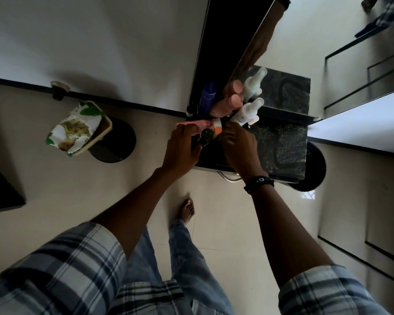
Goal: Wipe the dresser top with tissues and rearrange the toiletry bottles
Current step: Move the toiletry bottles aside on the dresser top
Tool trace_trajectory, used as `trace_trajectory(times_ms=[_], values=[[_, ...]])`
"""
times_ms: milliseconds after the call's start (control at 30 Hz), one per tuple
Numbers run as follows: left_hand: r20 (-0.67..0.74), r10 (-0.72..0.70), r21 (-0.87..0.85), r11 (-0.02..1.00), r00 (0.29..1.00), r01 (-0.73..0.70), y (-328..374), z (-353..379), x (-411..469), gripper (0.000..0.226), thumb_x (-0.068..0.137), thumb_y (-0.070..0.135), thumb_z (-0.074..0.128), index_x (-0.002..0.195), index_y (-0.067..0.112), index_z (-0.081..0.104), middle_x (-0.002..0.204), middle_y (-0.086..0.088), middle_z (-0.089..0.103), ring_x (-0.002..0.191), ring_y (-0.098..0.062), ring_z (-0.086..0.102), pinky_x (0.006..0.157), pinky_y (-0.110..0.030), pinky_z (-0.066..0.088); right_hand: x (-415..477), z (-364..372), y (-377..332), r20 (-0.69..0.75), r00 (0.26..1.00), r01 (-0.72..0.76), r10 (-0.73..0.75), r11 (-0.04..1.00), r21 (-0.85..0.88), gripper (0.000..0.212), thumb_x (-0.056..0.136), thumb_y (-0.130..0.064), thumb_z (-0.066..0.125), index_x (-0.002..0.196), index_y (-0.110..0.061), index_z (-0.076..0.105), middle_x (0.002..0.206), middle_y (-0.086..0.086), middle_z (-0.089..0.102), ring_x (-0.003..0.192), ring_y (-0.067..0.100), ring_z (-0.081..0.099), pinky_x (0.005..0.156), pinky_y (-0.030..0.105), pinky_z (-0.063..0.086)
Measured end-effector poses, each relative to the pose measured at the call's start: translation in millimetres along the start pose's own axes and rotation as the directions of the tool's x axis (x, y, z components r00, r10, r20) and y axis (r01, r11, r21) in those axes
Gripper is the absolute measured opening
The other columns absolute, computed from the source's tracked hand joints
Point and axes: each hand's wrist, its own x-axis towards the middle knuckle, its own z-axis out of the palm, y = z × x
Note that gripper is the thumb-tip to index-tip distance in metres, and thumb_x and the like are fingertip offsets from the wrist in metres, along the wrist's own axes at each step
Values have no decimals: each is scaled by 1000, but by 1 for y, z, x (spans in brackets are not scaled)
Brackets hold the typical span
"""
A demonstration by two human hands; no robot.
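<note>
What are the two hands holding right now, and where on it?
The left hand holds the pink tube by its flat tail end. The right hand reaches its white cap end; whether it grips cannot be told.

I find no legible text. The white spray bottle (243,114) carries a small dark mark and the tissue pack (75,128) shows printing, both too blurred to read.

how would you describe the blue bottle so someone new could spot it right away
Find the dark stone dresser top below the mirror; toiletries crowd its back left corner. Behind the pink tube under the left hand, at the cluster's left end, stands the blue bottle. It is the only dark blue one; its neighbours are pink or white.
</note>
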Motion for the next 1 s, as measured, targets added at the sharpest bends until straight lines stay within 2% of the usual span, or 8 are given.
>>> trace_trajectory(times_ms=[133,233,333,500,633,733,800,1000], values=[[-1,-6,3,1000,1000,6,1,1,0,47,83,13,66,125,5,48,130,-18,47,115,-35,50,92,-44,47,-6,-5,19,-81,989,-112,124,983,143,17,85,-5,63,101,-3,65,92,8,73,88,20,71,79,28,58],[-2,-19,-3,1000,1000,19,2,2,-1,49,83,14,67,126,4,46,132,-18,46,116,-34,49,93,-44,46,-1,-12,31,-223,942,-228,252,965,130,16,83,-12,64,98,-6,62,92,7,72,87,22,69,75,28,51],[-6,-22,-6,1000,1000,22,2,3,-3,50,84,14,67,127,2,46,132,-18,46,116,-34,49,93,-46,46,13,-21,38,-288,896,-311,339,940,139,33,80,-18,68,107,-7,54,102,11,69,96,27,63,74,27,38],[-2,-36,-6,999,999,36,4,5,-5,53,84,14,67,131,3,43,134,-19,45,119,-34,47,95,-43,46,37,-28,40,-213,935,-273,283,959,73,39,82,-13,66,118,-4,53,114,17,61,103,29,60,79,27,40],[12,-28,-3,1000,1000,28,6,8,-6,54,86,16,66,132,4,41,137,-17,43,121,-32,46,98,-44,44,47,-29,44,-160,960,-234,230,972,-2,23,83,-11,62,104,-2,63,106,19,65,100,32,61,76,27,40],[17,-40,-2,999,999,40,7,9,-7,56,86,16,66,134,4,40,139,-17,41,124,-33,44,100,-44,44,46,-29,46,-155,956,-252,249,968,2,14,80,-14,67,91,-6,65,97,11,70,96,27,64,72,21,35],[22,-58,2,998,998,58,8,10,-7,57,85,14,66,134,5,39,139,-17,41,125,-33,43,100,-45,44,43,-29,47,-171,947,-272,273,962,33,15,79,-19,69,89,-9,66,93,7,72,93,25,65,73,22,37],[23,-67,7,998,997,67,9,11,-6,56,85,13,66,134,6,39,139,-16,41,124,-33,44,99,-45,45,24,-29,53,-231,916,-327,329,944,46,26,78,-23,74,100,-10,71,102,10,73,101,28,65,84,29,45]])
